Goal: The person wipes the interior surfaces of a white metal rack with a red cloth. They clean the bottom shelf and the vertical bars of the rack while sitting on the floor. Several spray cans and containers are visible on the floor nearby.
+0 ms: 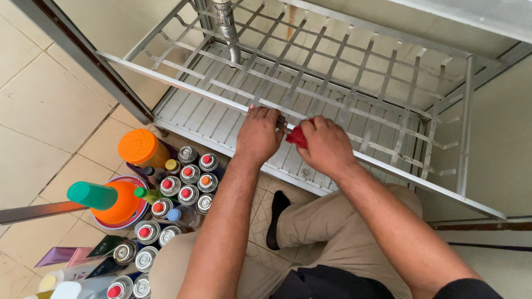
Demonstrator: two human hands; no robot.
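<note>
The red cloth (297,137) is mostly hidden inside the right hand (327,145) — only one small corner shows. The left hand (259,133) covers part of the front bar of the metal rack (183,84), and its fingertips are hidden behind this bar. The rack's top is cut off by the upper edge. Some spray cans (188,185) are cut off at the bottom edge — their labels are too small to tell.

Left hand (258,134) on metal rack (354,119), right hand (327,145) gripping red cloth (297,137), spray cans (185,185) beside
</note>
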